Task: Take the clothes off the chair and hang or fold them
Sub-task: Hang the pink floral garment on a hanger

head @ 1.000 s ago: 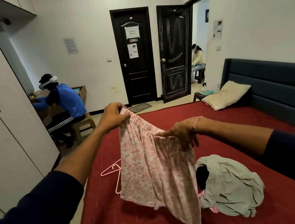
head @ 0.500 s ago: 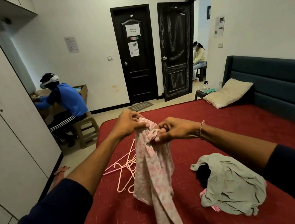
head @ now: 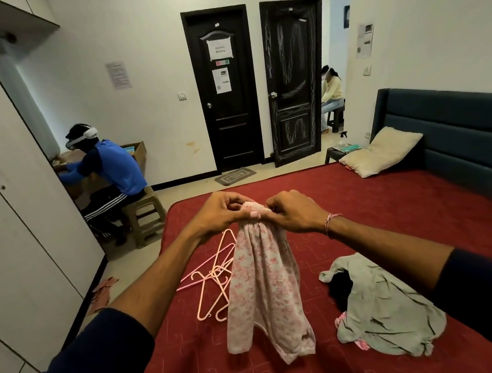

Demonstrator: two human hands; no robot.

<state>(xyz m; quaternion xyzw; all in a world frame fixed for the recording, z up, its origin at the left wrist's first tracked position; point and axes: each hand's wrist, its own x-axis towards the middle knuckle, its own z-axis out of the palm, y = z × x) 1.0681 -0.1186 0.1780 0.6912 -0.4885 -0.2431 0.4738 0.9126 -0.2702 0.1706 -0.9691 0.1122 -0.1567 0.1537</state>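
Note:
A pink floral pair of shorts (head: 263,285) hangs above the red bed (head: 358,207), folded lengthwise with its waistband bunched at the top. My left hand (head: 222,213) and my right hand (head: 295,212) sit close together and both pinch the waistband. Its two leg hems dangle just over the bedcover. A crumpled grey-green garment (head: 386,307) lies on the bed to the right, with black and pink cloth tucked under it. Several pink hangers (head: 214,280) lie on the bed behind the shorts, to the left.
A white wardrobe (head: 16,234) lines the left side. A person in blue (head: 111,167) sits on a stool at a small desk. Two dark doors stand ahead, one open onto a room with a seated person (head: 331,91). A pillow (head: 380,150) leans by the dark headboard.
My hands have come together, folding the spread shorts in half lengthwise. The shorts now hang narrow, and the hangers behind them show.

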